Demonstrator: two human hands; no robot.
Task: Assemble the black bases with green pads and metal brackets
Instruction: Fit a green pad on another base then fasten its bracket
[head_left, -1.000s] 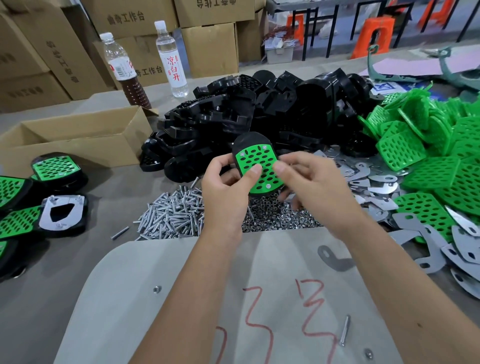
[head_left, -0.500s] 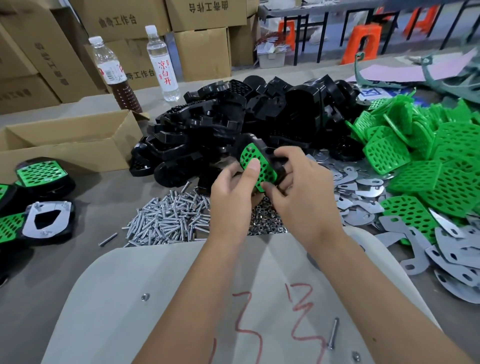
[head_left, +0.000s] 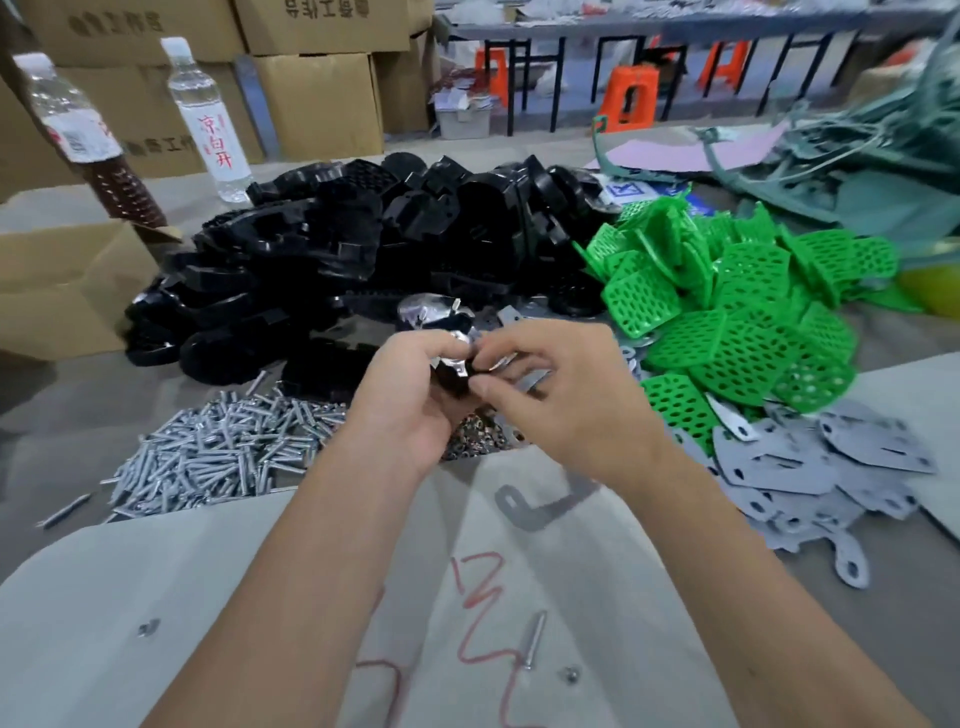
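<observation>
1. The bench (head_left: 62, 415) carries the stock: the black bases (head_left: 363, 260) heaped at the middle toward the far edge, the green pads (head_left: 727, 322) piled toward the right edge, the brackets (head_left: 831, 467) spread flat nearer the right front corner, and the screws (head_left: 223, 452) in a loose heap left of the hands.

2. A pale board (head_left: 156, 597) lies along the near edge under the forearms, with one stray bracket and a loose screw on it.

3. The view has swung right since a second ago: the finished pieces at the left edge are now out of sight, so I cannot tell how many are done.

4. The base in hand (head_left: 457, 374) was held pad-side up a second ago, green face toward the camera. It is now turned over; no green shows, only black and a glint of metal at its top. It is up off the bench, just in front of the base heap.

5. The left hand (head_left: 410, 395) curls around the base from below. The right hand (head_left: 550, 384) pinches at its top edge, fingertips on the metal piece.

6. Judging by this, the pad is seated and the bracket side is now being worked; blur hides whether the bracket is in place.
</observation>
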